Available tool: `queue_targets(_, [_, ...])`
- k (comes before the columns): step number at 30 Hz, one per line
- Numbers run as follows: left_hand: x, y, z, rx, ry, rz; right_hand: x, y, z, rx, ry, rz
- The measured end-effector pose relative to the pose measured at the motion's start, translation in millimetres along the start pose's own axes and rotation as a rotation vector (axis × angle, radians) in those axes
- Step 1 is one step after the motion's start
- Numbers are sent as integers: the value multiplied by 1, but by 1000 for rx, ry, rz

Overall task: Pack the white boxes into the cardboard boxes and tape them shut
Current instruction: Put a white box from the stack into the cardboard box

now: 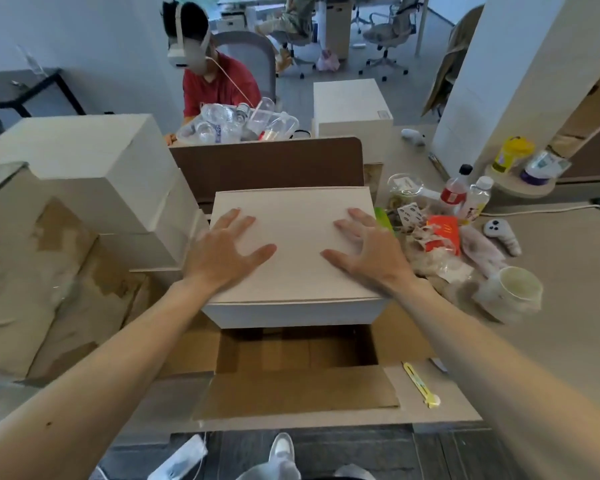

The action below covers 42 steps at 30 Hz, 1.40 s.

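- I see my left hand and right hand, fingers spread flat, on a white box.
- It overhangs the open cardboard box; packing and taping remain.

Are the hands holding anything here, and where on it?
Nothing is gripped: left hand and right hand lie flat, fingers spread, on the white box's top.

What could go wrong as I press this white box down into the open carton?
The white box sits only partly over the cardboard box, so it may jam on the rim. Both hands, left hand and right hand, lie flat on top without gripping, so it could tip. Clutter beside it, like the cup, might get knocked.
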State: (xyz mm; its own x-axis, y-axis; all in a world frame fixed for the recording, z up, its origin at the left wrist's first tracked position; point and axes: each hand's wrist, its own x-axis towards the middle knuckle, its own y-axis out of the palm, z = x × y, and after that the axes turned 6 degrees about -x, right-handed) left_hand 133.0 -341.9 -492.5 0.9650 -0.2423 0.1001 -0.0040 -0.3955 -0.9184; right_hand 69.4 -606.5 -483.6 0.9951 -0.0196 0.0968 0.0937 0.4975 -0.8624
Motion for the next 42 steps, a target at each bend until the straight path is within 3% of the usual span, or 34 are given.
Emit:
queue_targets(17, [-53,51,29,-93,-109,96,-33,62,-25,2,48,127])
queue_targets(35, [-58,102,51,-166,-211,338,-35,121,-54,21,181,286])
queue_targets(42, [-54,105,53,-56,-212,442,-33,131,-58,-43,205,354])
